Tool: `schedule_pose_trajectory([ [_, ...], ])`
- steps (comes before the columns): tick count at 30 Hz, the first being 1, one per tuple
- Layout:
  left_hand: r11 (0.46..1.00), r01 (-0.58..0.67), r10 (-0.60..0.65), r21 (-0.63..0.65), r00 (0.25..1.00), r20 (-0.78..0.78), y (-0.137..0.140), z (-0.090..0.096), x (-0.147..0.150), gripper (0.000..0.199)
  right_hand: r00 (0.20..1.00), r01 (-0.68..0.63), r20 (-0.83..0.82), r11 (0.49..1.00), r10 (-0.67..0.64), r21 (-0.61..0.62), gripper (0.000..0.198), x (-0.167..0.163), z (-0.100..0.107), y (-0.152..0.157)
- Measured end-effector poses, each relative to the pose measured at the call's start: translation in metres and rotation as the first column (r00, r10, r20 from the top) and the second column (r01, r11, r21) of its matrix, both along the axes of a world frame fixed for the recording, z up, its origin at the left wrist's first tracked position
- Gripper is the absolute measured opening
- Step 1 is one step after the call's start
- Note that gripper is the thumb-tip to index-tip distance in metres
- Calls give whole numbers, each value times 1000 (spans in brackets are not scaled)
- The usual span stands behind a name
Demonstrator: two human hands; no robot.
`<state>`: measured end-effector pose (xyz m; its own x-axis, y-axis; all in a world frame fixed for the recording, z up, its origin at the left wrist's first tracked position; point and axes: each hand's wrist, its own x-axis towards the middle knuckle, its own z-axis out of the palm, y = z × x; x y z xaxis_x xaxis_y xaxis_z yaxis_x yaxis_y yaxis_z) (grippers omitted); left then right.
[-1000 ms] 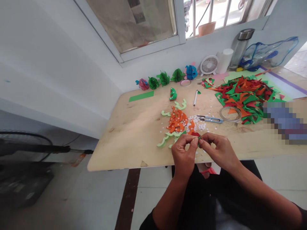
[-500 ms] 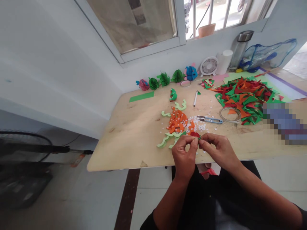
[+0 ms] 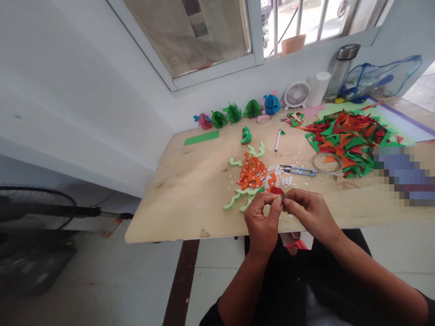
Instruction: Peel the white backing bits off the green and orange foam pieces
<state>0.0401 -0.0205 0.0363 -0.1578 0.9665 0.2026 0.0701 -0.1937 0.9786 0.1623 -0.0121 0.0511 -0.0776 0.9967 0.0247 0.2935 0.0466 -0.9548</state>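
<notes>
Both hands meet close to the table's front edge over a small red and green paper piece [image 3: 277, 191]. My left hand [image 3: 263, 217] pinches it between thumb and forefinger from the left. From the right, my right hand [image 3: 307, 210] pinches at its green end; the fingertips partly hide it. Just beyond the hands lie a heap of orange curved paper cutouts [image 3: 252, 172] and a scatter of small white squares [image 3: 285, 181]. Light green wavy paper strips [image 3: 238, 197] lie beside my left hand. Blue-handled thread snips [image 3: 299, 170] rest past my right hand.
A big pile of red, orange and green scraps [image 3: 353, 136] covers the right side, with a tape ring [image 3: 326, 163] before it. Folded paper figures [image 3: 234, 113], a small fan [image 3: 297, 95] and a glass bottle [image 3: 340, 72] line the wall. A white pen [image 3: 277, 140] lies mid-table.
Both hands stay in nearly the same place, still pinching the paper piece. A little more of its red part shows now. The whole view has shifted very slightly.
</notes>
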Motion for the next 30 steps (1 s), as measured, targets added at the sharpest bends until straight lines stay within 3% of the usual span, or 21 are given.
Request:
schedule_pose_trajectory([
  [7, 1000, -4, 5, -7, 999, 43, 0, -3, 1, 11, 999, 47, 12, 999, -47, 17, 19, -2, -1, 1],
  [14, 999, 6, -1, -36, 993, 115, 2, -5, 1, 11, 999, 2, -38, 1000, -3, -31, 20, -1, -2, 1],
  [23, 999, 9, -4, -49, 994, 114, 4, -4, 2, 9, 995, 46, 89, 997, -51, 57, 19, 1, -6, 4],
  [30, 990, -20, 55, -139, 965, 255, 12, -4, 9, 11, 996, -40, 83, 997, 35, 66, 18, 7, -8, 8],
])
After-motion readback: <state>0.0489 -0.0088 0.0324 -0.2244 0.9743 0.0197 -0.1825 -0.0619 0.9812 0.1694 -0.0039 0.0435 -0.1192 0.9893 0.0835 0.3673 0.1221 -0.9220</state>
